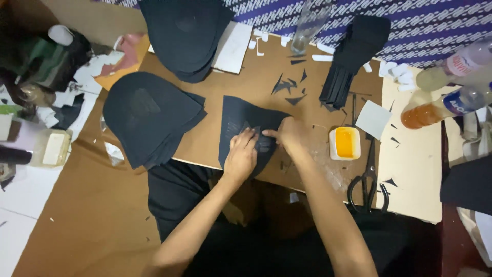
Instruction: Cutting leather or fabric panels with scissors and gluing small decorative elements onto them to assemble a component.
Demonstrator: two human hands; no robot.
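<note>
Two hands pressed on one dark cut piece at the worktop's near edge.

The left hand (241, 156) is laid flat, fingers spread, on the dark piece (241, 120); the right hand (288, 134) is pressed beside it, fingers curled onto the same piece, nothing being lifted. The piece is spread on the brown worktop (215, 138), just in front of the person. One small tub of yellow glue (344, 142) is set just right of the right hand, and one pair of black scissors (368, 184) is laid near it. Two stacks of like dark pieces (148, 118) (187, 36) are placed to the left and behind, and one bundle of black strips (353, 56) behind right. Three bottles (443, 105) are seen at the right edge.
</note>
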